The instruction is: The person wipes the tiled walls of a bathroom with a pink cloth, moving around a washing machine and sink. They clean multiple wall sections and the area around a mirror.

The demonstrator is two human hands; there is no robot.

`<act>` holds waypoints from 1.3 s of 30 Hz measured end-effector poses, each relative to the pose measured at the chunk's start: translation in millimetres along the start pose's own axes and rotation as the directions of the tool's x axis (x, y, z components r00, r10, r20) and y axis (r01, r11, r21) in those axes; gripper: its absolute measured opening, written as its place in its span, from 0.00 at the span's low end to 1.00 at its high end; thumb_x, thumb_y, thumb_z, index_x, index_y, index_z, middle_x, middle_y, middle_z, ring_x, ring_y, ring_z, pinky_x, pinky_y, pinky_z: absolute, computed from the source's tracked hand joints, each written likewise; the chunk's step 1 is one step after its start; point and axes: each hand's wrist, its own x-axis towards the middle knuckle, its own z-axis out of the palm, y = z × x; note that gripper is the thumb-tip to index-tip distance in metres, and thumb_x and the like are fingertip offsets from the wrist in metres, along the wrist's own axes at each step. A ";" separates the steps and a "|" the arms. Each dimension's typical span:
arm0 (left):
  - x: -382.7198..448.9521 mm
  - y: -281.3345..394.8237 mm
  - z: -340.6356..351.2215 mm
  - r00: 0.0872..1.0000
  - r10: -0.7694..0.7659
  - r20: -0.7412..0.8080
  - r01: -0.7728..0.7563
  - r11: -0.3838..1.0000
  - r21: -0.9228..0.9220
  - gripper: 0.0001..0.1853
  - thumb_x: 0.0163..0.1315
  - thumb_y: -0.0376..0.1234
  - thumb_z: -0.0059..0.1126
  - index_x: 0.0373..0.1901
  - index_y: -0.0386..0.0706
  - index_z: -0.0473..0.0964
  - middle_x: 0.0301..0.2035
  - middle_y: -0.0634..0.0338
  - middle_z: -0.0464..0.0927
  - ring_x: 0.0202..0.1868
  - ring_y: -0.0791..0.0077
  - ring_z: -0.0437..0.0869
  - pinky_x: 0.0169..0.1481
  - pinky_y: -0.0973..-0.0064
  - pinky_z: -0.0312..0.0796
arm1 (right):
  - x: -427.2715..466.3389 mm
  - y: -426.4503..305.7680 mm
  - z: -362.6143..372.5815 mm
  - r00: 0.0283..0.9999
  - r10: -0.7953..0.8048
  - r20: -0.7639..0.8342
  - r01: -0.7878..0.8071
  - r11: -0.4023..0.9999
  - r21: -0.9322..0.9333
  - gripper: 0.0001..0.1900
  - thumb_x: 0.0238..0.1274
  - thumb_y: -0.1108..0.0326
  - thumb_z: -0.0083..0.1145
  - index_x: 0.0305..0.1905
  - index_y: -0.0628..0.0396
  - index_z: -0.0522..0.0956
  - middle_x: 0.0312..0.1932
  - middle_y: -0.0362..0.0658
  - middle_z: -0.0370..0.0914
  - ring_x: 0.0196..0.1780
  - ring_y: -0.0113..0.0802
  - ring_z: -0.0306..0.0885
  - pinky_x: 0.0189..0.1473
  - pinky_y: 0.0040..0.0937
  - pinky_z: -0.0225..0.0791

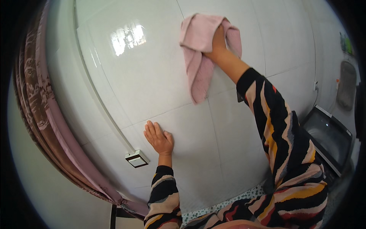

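My right hand (pixel 218 43) is raised against a glossy white tiled wall (pixel 160 86) with a pink cloth (pixel 200 34) in its grip. The cloth drapes over the fingers and hides them, and one long fold hangs down the tiles. Lower and to the left, my left hand (pixel 160 141) rests on the wall, its palm towards the tile, holding nothing. A white wall switch (pixel 137 159) sits just below and left of that hand, at the bottom end of a white cable trunking (pixel 100 100).
A brown and pink patterned curtain (pixel 57 114) hangs along the left side. At the right stands a dark glass-topped appliance (pixel 327 134), near a small socket (pixel 315 86) with a cable. A grey oblong object (pixel 346 86) is at the far right.
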 end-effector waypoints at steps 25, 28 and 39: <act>-1.4 -1.8 0.8 1.000 -0.013 -0.010 0.013 1.000 0.018 0.33 0.58 0.31 0.49 0.69 0.36 0.63 0.70 0.41 0.61 0.74 0.44 0.58 0.77 0.45 0.46 | 19.9 3.0 20.8 0.984 0.123 -0.130 -0.123 0.992 0.004 0.21 0.60 0.54 0.57 0.54 0.52 0.75 0.57 0.51 0.76 0.63 0.48 0.70 0.65 0.45 0.60; -3.2 -2.1 2.0 1.000 -0.012 -0.001 0.012 1.000 0.000 0.33 0.59 0.30 0.47 0.69 0.35 0.61 0.71 0.39 0.60 0.74 0.42 0.57 0.77 0.44 0.43 | 26.7 -4.2 20.3 0.993 -0.018 -0.114 0.005 0.993 -0.115 0.16 0.59 0.56 0.56 0.48 0.50 0.79 0.51 0.48 0.80 0.55 0.44 0.76 0.55 0.41 0.68; -1.5 -2.7 1.6 1.000 0.011 -0.019 -0.011 1.000 0.026 0.32 0.58 0.31 0.48 0.67 0.35 0.64 0.69 0.38 0.61 0.73 0.42 0.59 0.76 0.45 0.46 | 7.9 -130.9 32.7 0.961 -0.063 0.271 -0.035 0.940 0.340 0.08 0.64 0.62 0.48 0.37 0.50 0.77 0.37 0.40 0.81 0.42 0.30 0.78 0.40 0.32 0.72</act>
